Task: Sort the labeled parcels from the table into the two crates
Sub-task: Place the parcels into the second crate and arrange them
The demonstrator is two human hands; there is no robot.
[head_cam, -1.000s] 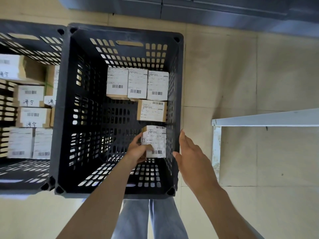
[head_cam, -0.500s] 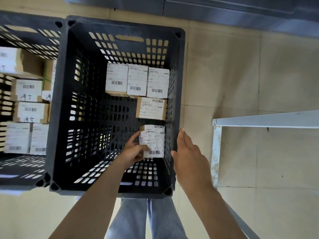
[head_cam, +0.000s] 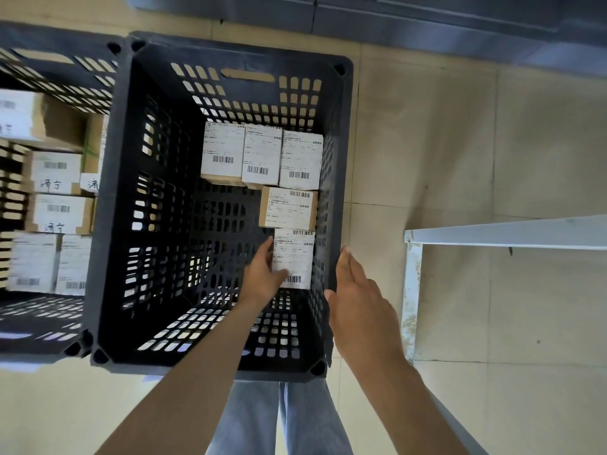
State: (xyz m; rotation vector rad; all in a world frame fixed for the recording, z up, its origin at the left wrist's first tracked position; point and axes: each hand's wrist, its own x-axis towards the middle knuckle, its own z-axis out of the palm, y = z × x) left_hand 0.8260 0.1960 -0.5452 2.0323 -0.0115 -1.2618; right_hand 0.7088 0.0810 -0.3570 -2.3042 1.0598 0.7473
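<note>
A white-labelled parcel [head_cam: 295, 254] lies at the bottom of the black slotted crate [head_cam: 111, 192], against its right wall. My left hand [head_cam: 261, 277] reaches down into the crate and holds this parcel, fingers along its left side and thumb over the label. Just beyond it lies a brown parcel [head_cam: 289, 208], and a row of three labelled parcels [head_cam: 259, 156] sits at the far end. My right hand [head_cam: 361, 303] hovers with straight fingers outside the crate's right rim, holding nothing.
A second black crate [head_cam: 49, 37] stands to the left, touching the first, and holds several labelled parcels [head_cam: 56, 172] with handwriting. A white table frame [head_cam: 505, 231] stands to the right on the tiled floor. Grey cabinets run along the top.
The parcel in my left hand has slid up close to the brown parcel and now lies flat. My right hand has stayed by the crate's right rim.
</note>
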